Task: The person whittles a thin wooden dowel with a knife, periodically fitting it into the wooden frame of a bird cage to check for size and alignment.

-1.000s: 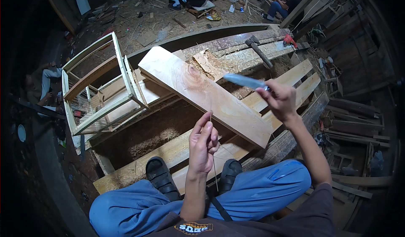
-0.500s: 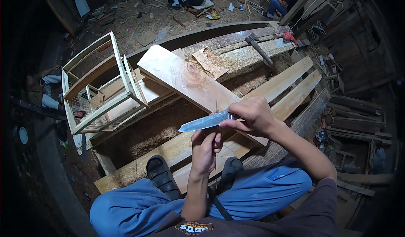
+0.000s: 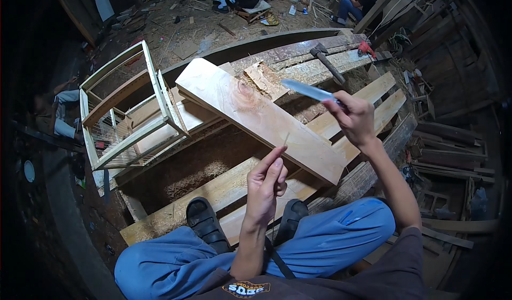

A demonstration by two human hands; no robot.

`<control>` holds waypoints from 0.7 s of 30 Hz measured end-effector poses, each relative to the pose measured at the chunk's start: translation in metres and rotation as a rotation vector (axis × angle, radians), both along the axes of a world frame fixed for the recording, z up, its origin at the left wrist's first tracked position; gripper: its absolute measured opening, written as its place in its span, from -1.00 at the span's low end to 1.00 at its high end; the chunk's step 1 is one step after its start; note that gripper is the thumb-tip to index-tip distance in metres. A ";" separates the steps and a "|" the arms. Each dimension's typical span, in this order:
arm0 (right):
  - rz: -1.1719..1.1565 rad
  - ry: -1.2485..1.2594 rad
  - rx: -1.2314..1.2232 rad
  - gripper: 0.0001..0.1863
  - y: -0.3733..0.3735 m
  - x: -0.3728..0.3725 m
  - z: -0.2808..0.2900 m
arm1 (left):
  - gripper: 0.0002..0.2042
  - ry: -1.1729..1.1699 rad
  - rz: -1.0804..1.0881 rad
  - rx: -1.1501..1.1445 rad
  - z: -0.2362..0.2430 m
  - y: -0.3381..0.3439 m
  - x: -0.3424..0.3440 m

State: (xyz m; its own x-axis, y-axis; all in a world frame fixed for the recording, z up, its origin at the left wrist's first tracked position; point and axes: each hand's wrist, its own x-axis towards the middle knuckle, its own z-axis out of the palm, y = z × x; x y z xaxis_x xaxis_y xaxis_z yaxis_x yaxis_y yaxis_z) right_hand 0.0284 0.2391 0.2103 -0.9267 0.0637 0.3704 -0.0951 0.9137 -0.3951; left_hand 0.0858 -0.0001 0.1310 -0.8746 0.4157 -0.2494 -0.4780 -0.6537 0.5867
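My right hand (image 3: 352, 117) is wrapped round the handle of a knife (image 3: 309, 90), its broad pale blade pointing left and slightly upward. Between the thumb and fingers of my left hand (image 3: 266, 183) is pinched a thin wooden stick (image 3: 286, 139), whose tip pokes up above the fingertips. The rest of the stick is mostly hidden by that hand. Behind both hands a thick wooden board (image 3: 256, 108) lies aslant across the planks. Knife and stick are apart, the blade higher and to the right.
At left stands a slatted wooden cage frame (image 3: 125, 108). A hammer (image 3: 328, 64) lies on the far planks near a red tool (image 3: 365, 48). Wood shavings (image 3: 200, 174) fill the gap between planks. Other people sit at the far side and far left.
My right hand has lifted the knife away from the left hand, up and to the right. The stick's tip now shows above my left fingers, which have turned slightly.
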 end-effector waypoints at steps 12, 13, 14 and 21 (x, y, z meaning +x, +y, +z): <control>0.472 -0.007 0.103 -0.59 -0.037 0.010 -0.022 | -0.62 -0.067 0.062 -0.121 -0.007 -0.001 -0.009; 0.504 -0.020 0.112 -0.59 -0.040 0.010 -0.023 | -0.60 -0.088 0.044 -0.123 -0.003 -0.003 -0.007; 0.540 -0.033 0.121 -0.59 -0.043 0.012 -0.024 | -0.59 -0.083 0.047 -0.126 -0.002 -0.003 -0.006; 0.573 -0.049 0.110 -0.58 -0.044 0.010 -0.022 | -0.54 -0.065 -0.024 -0.061 0.000 -0.005 -0.005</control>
State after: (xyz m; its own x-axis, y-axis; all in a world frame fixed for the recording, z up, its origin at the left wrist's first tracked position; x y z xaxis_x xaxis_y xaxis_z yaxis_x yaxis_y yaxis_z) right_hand 0.0387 0.1954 0.1879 -0.8183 -0.4891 0.3019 -0.5701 0.7577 -0.3178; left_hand 0.0812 -0.0052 0.1310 -0.8459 0.4184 -0.3307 -0.5312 -0.6055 0.5926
